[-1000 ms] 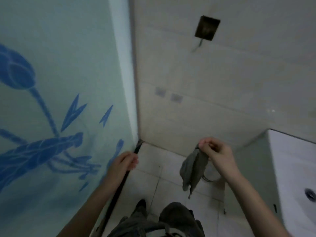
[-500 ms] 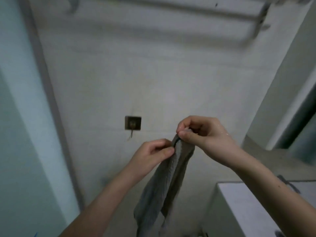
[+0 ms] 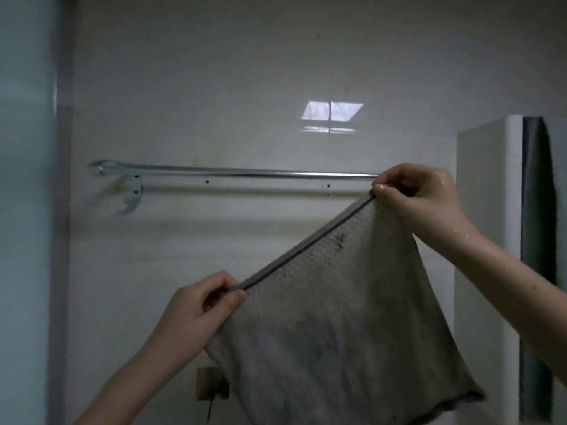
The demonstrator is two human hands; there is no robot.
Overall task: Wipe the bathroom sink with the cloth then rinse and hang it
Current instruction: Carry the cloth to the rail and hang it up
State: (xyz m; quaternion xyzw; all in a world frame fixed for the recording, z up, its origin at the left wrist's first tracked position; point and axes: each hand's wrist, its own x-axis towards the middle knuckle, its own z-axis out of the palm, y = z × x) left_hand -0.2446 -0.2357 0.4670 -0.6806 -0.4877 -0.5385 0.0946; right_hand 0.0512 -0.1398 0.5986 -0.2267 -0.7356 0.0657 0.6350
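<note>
A grey, stained cloth with a dark blue top hem hangs spread out between my hands. My left hand pinches its lower left corner. My right hand, wet with drops, pinches the upper right corner, right in front of the right end of a chrome towel rail on the white tiled wall. The stretched hem slants up from left to right, and the cloth sits below the rail. The sink is out of view.
A small square wall hook shows just left of the cloth's lower part. A white cabinet side stands at the right with a dark mirror edge. A pale blue panel fills the left edge.
The view has tilted up from the floor to the wall rail. My left hand took hold of the bunched cloth, and both hands pulled it open and raised it toward the rail.
</note>
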